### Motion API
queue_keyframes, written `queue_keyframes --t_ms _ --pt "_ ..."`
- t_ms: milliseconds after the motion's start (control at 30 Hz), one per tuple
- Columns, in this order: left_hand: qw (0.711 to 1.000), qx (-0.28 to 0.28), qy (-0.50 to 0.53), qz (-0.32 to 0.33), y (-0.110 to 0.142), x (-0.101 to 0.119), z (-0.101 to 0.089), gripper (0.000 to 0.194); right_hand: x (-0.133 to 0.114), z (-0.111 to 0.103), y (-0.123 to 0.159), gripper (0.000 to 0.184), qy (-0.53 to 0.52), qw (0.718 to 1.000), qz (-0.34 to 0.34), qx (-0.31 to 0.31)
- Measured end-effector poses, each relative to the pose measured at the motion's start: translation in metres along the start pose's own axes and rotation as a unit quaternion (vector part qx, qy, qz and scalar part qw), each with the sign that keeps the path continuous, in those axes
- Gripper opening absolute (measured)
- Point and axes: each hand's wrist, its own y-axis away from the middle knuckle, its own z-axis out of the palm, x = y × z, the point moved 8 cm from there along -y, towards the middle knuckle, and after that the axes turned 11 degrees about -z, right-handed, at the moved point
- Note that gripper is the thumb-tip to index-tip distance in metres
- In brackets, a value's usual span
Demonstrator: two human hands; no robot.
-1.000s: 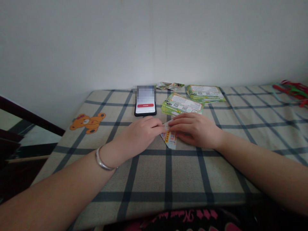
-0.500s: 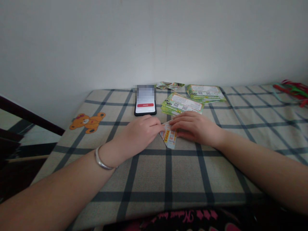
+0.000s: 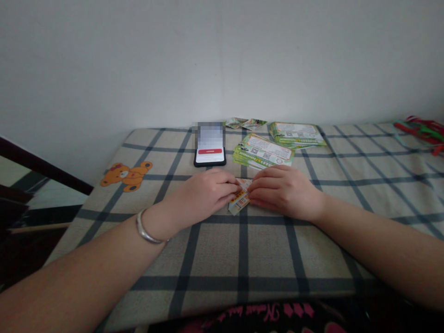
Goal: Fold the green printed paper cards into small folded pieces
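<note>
Between my hands, on the checked tablecloth, lies a small folded paper (image 3: 239,201) printed in yellow, red and white. My left hand (image 3: 210,190) has its fingers closed on the paper's left edge; a silver bangle (image 3: 147,230) circles that wrist. From the other side my right hand (image 3: 282,192) grips the paper's right edge, fingers together and curled. Both sets of fingertips hide part of the paper, and the thumbs are mostly out of sight. Just beyond the hands is a fanned stack of green-and-white leaflets (image 3: 265,151).
A phone (image 3: 210,157) with a lit screen lies behind my left hand. Another leaflet stack (image 3: 297,133) and folded paper pieces (image 3: 245,123) sit near the wall. A bear picture (image 3: 126,176) is at left, red and green objects (image 3: 425,132) at far right, on the tablecloth (image 3: 222,252).
The folded paper has turned, its lower tip swinging left. Both hands have come slightly nearer to me, the left fingers now lower along the paper's edge.
</note>
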Motion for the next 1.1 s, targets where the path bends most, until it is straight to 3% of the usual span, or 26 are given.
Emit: queue_keyframes --t_ms 267,433,733,1100 --pt "0.999 -0.023 0.029 -0.015 0.001 0.000 0.003 0.026 0.003 0.007 0.003 0.032 -0.017 0.998 0.059 -0.008" --pt "1.000 -0.018 -0.003 -0.022 -0.001 -0.002 0.002 0.017 0.003 0.008 0.003 0.033 -0.026 0.997 0.072 -0.004" --pt "0.998 -0.013 0.066 -0.012 -0.003 -0.005 -0.003 0.025 0.007 0.014 0.004 0.027 -0.121 0.986 0.113 0.010" --pt "0.999 -0.028 -0.008 -0.017 -0.001 0.003 -0.004 0.024 0.020 0.018 0.011 0.012 -0.260 0.951 0.164 0.025"
